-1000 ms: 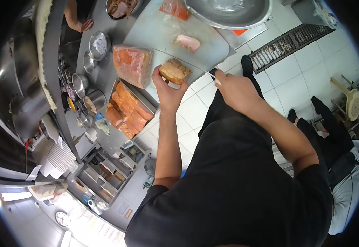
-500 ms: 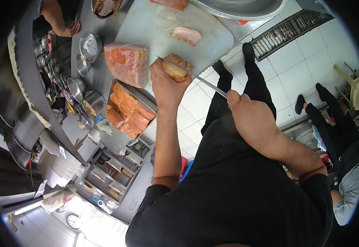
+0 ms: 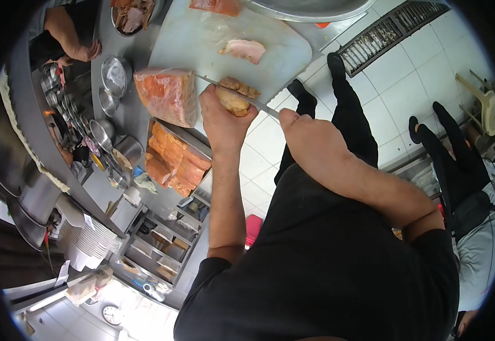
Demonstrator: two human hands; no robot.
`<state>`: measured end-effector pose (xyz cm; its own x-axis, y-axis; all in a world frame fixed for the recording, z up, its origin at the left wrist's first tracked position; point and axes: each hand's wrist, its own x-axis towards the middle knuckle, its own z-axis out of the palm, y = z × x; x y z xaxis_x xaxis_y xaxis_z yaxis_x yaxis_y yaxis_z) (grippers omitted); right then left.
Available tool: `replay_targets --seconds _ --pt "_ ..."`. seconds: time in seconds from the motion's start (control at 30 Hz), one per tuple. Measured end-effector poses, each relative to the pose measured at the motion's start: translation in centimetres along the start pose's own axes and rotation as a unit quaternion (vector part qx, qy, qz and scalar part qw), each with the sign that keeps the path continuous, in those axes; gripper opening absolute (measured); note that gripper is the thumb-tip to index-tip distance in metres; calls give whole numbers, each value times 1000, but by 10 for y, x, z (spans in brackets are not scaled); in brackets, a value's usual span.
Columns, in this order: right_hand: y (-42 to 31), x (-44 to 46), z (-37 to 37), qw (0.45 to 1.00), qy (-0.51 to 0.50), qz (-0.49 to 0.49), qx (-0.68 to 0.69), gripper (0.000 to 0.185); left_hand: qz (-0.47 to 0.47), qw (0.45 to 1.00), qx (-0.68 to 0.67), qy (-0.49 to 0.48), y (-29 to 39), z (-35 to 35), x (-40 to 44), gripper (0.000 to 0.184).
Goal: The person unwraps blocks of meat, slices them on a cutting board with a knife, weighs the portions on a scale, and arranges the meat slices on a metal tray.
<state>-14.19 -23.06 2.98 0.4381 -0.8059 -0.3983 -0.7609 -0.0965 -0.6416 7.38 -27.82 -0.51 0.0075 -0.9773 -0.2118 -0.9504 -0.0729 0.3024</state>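
My left hand [image 3: 223, 122] is closed around a pale brown piece of cooked meat [image 3: 232, 103] at the near edge of a white cutting board [image 3: 193, 37]. A long knife [image 3: 264, 108] is gripped in my right hand [image 3: 315, 142]. Its blade crosses the meat, between the held piece and a browner strip of meat [image 3: 240, 87] on the far side. Farther up the board lies a thin, pale pink meat slice [image 3: 243, 50]. To the left sits a large orange-skinned meat block [image 3: 168, 96] under clear plastic film.
A metal tray [image 3: 193, 140] of orange meat slabs [image 3: 173, 159] stands left of my forearm. Metal bowls [image 3: 117, 77] line the counter. A large metal basin [image 3: 310, 10] is beyond the board. Other people [image 3: 68, 34] stand at left and right.
My right hand has moved left toward my left hand, and the knife has slid farther across the meat, its tip now near the wrapped block. The whole view has shifted slightly.
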Motion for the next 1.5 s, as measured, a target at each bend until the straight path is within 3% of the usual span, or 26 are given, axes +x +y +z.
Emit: replay_targets --seconds 0.13,0.43,0.53,0.7,0.83,0.87,0.97,1.03,1.1,1.2,1.3,1.37,1.43,1.5 --pt "1 -18 -1 996 -63 48 -39 12 1 1000 4 4 3 0 0 90" --pt "4 10 25 997 21 12 -77 14 19 1000 -7 17 0 1 -1 83" --pt "2 26 30 997 1 3 -79 24 11 1000 -23 17 0 0 -1 83" --pt "19 57 62 1000 2 -2 1 24 34 997 -47 41 -7 7 -3 87" --pt "45 72 48 994 -32 -36 98 33 65 979 -163 102 -26 21 -10 91" --pt "50 77 28 988 -92 -6 123 40 52 971 -205 107 -29 23 -14 92" --pt "71 92 18 989 -95 -74 87 40 42 938 -319 129 -49 32 -30 96" --pt "73 95 3 987 -68 -135 56 43 -26 952 -278 123 -36 -3 -53 102" --pt "53 90 -24 991 -84 -107 11 38 -52 952 -240 181 -23 -36 -80 96" --pt "42 82 -39 990 -69 -118 -37 37 -140 884 -369 249 -58 -29 -113 87" --pt "10 63 -53 992 -57 -89 -65 37 -206 884 -246 339 -96 -68 -145 76" --pt "1 52 -55 992 -50 -73 -86 38 -242 899 -171 322 -142 -88 -160 70" --pt "2 48 -55 992 -41 -64 -102 38 -343 893 -74 282 -166 -118 -158 72" --pt "1 41 -53 991 -30 -86 -100 38 -383 887 -14 256 -213 -127 -141 75"
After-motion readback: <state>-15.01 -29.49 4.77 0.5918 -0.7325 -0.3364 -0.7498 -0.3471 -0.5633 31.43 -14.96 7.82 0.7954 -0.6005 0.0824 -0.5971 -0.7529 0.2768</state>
